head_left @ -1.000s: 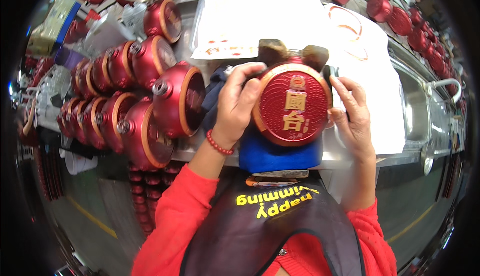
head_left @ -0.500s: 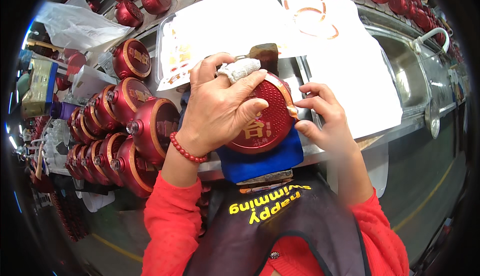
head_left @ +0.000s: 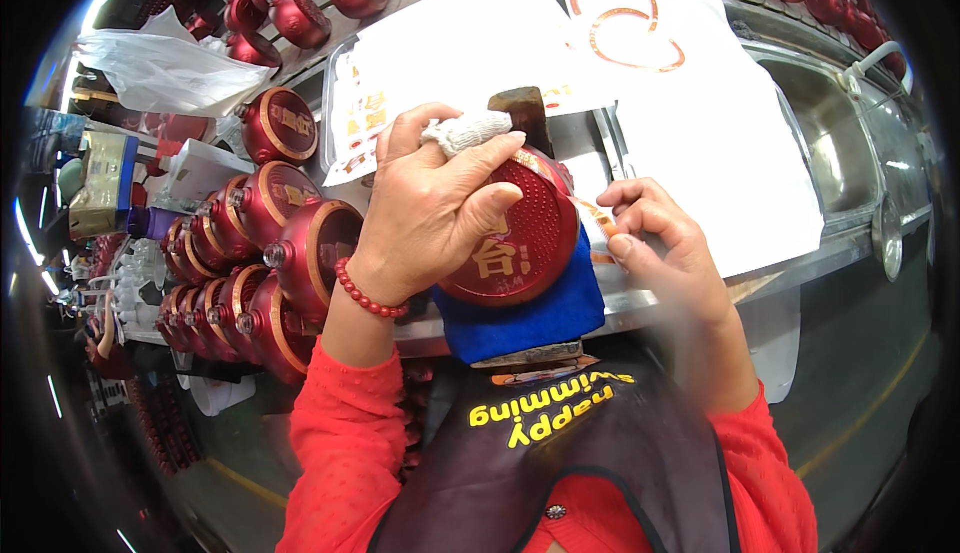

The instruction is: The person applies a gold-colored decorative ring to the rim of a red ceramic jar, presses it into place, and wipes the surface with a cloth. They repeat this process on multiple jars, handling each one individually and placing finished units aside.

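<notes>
A round dark-red bottle (head_left: 530, 238) with gold markings and a dotted face lies on a folded blue cloth (head_left: 525, 325) in front of me. My left hand (head_left: 425, 198) grips its upper left side, thumb over the face. White fabric (head_left: 465, 133) wraps one of its fingers. An orange-gold decal strip (head_left: 592, 215) runs along the bottle's upper right rim, its loose end standing off to the right. My right hand (head_left: 668, 238) pinches that end between thumb and fingers. The left fingertips at the far rim are partly hidden.
Finished-looking red bottles (head_left: 315, 253) stack at the left. White decal sheets (head_left: 690, 153) cover the counter, with looped strips (head_left: 625, 28) on one. A dark block (head_left: 520, 118) stands behind the bottle. At the right is a metal sink (head_left: 810, 138); more red bottles line the back.
My right hand has drawn slightly right, and the strip's end now stands farther from the bottle's rim. The left hand keeps its hold. The whole view has shifted a little.
</notes>
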Demonstrator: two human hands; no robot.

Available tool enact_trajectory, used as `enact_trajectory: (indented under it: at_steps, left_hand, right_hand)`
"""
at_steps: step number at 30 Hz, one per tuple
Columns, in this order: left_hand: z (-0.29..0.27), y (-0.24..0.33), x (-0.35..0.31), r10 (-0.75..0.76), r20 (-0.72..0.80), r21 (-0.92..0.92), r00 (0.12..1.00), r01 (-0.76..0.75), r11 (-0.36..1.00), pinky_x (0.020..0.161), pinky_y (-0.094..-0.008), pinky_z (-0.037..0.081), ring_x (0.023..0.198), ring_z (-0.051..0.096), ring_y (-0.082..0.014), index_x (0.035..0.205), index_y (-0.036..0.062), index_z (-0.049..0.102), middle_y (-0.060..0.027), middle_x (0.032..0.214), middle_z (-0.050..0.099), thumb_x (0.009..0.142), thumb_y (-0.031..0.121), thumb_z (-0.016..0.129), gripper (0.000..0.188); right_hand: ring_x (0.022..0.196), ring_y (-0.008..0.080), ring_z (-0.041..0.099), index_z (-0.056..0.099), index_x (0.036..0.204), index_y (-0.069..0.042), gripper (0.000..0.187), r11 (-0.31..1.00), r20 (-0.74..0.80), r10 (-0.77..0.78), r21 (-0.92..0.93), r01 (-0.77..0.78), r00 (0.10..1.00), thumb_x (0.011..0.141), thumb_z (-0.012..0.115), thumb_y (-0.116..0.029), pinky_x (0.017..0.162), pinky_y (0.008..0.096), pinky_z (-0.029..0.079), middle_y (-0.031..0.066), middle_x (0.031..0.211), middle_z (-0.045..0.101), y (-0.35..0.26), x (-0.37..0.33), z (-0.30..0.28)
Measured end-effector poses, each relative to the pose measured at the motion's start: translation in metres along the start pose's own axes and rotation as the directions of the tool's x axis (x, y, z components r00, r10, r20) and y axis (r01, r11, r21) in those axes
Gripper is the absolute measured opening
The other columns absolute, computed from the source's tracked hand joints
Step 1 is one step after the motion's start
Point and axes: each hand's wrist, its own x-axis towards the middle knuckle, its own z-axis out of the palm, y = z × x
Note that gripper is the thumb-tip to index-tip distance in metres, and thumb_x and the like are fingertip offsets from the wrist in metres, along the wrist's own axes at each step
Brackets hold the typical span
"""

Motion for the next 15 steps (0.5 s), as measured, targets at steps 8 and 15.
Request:
enact_trajectory:
  at_steps: [8, 15]
  left_hand:
    - [0.001, 0.005, -0.002, 0.03, 0.035, 0.059, 0.999, -0.032, 0.998, 0.11, -0.0464, 0.035, 0.122, 0.054, -0.0335, 0.123, 0.0176, 0.075, -0.0115, 0.113, 0.074, 0.095, 0.044, 0.068, 0.04]
    - [-0.001, 0.004, 0.0, 0.077, 0.08, 0.039, 0.994, -0.081, 0.996, 0.11, -0.0475, 0.035, 0.12, 0.056, -0.0341, 0.125, 0.0196, 0.074, -0.0115, 0.115, 0.073, 0.09, 0.042, 0.073, 0.042]
  right_hand:
    - [0.107, 0.0242, 0.061, 0.065, 0.088, -0.003, 0.011, 0.997, 0.076, -0.052, -0.061, 0.057, 0.996, 0.091, 0.071, -0.012, 0.092, 0.0351, 0.047, 0.0127, 0.115, 0.062, 0.017, -0.006, 0.003]
    - [0.105, 0.0254, 0.061, 0.066, 0.086, -0.003, 0.012, 0.983, 0.098, -0.172, -0.054, 0.178, 0.98, 0.087, 0.073, -0.013, 0.093, 0.0355, 0.047, 0.0124, 0.114, 0.062, 0.005, -0.005, 0.0]
